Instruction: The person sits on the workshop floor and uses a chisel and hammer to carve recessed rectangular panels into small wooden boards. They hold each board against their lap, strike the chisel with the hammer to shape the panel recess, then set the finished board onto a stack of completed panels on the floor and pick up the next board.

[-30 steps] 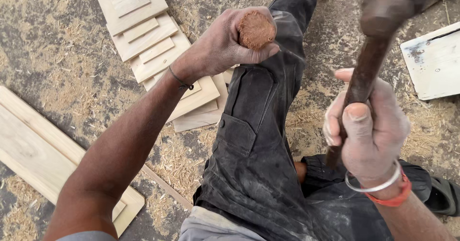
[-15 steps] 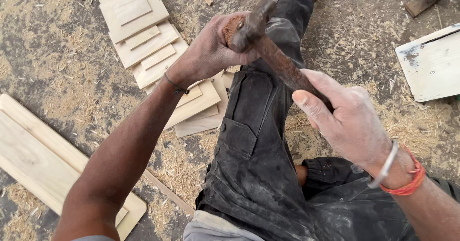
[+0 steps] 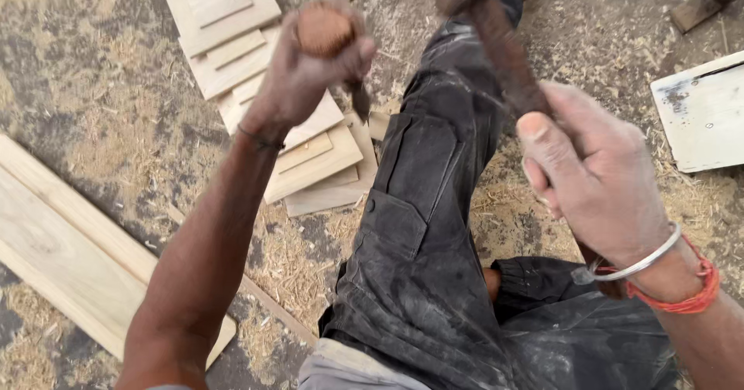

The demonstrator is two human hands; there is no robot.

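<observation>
Left hand (image 3: 310, 80) gripping wooden-handled chisel (image 3: 325, 33), fist closed round handle, blade pointing down above leg (image 3: 418, 204). Right hand (image 3: 597, 181) clenching hammer (image 3: 496, 41) low on shaft. Hammer looking rusty, rigid, head-heavy; chisel handle light, stiff, likely dusty.

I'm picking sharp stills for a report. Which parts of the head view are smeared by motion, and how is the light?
Head view: the hammer head is motion-blurred, the left hand and its round wooden handle slightly soft; the right hand, dark trousers and wood pieces on the sawdust floor read sharp; light is soft and even, without glare or hard shadows.
</observation>
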